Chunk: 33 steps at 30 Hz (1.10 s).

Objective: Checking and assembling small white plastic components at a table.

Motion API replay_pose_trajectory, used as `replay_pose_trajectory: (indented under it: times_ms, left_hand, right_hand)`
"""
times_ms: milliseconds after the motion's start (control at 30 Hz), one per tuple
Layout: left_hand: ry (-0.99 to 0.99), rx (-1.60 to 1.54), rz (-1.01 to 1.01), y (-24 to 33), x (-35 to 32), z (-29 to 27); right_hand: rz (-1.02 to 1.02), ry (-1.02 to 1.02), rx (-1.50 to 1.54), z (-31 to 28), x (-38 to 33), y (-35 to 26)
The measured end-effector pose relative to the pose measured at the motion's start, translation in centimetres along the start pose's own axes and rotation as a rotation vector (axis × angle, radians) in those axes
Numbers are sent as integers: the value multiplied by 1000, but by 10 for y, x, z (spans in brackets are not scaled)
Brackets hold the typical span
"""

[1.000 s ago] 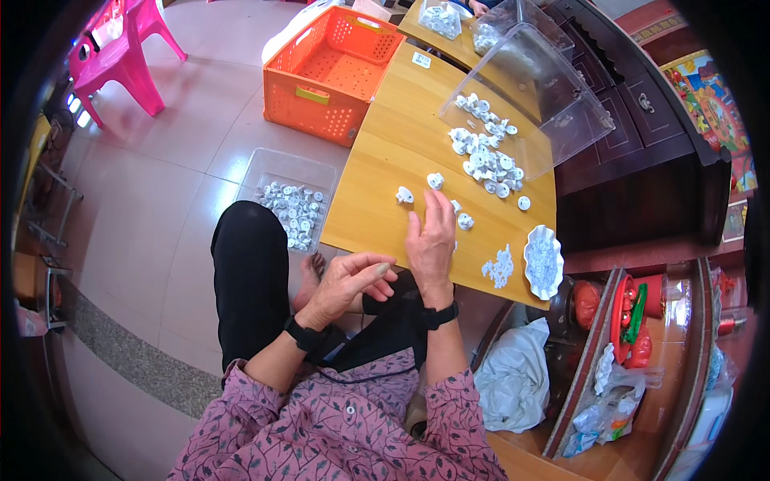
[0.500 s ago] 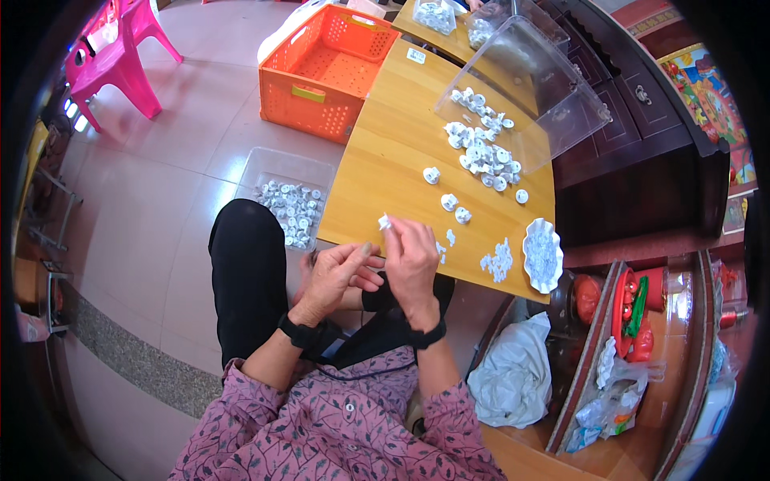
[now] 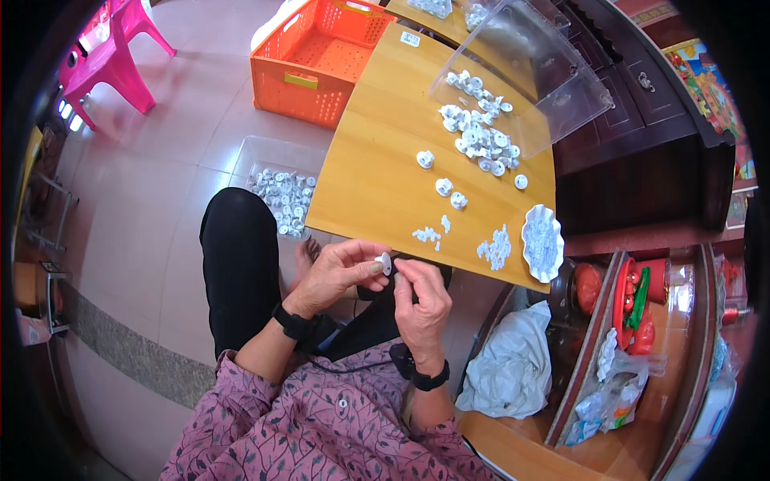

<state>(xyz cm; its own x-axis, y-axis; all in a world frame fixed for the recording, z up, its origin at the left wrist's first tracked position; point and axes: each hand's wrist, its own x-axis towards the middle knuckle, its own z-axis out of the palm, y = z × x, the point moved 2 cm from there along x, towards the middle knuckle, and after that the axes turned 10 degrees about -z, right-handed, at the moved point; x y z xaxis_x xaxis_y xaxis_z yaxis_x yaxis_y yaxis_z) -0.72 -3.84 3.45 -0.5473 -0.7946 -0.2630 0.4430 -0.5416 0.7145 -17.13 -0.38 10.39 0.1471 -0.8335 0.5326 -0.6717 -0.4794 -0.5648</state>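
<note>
Just off the near edge of the wooden table (image 3: 361,176), my left hand (image 3: 337,276) pinches a small round white plastic part (image 3: 385,263) between thumb and fingers. My right hand (image 3: 423,303) is close beside it, fingertips drawn together; whatever they hold, if anything, is too small to make out. Three similar white parts, one of them a loose part (image 3: 443,187), lie in front of a larger heap (image 3: 485,143). Tiny translucent pieces (image 3: 495,247) are scattered near the table's front edge. A scalloped white dish (image 3: 529,266) holds more such pieces.
On the floor left of the table stands a clear tub (image 3: 241,159) with many white parts. An orange crate (image 3: 277,88) is behind it. A clear plastic box (image 3: 577,120) rests tilted at the table's right. Open shelves (image 3: 597,353) and a white bag (image 3: 509,365) are at my right.
The white part, held up in my right hand before, is now in my left hand. My right hand has come down and closer to me. The view has shifted slightly.
</note>
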Motion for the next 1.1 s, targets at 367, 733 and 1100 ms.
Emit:
replay_pose_trajectory:
  times_ms: [367, 733, 1100]
  left_hand:
    - [-120, -198, -19, -4, 4, -2]
    - [-109, -255, -10, -5, 5, -4]
    - [-98, -254, 8, -7, 5, -3]
  right_hand:
    - [-10, -83, -538, -13, -5, 44]
    - [-90, -25, -621, -7, -9, 56]
    - [265, 187, -97, -5, -19, 53]
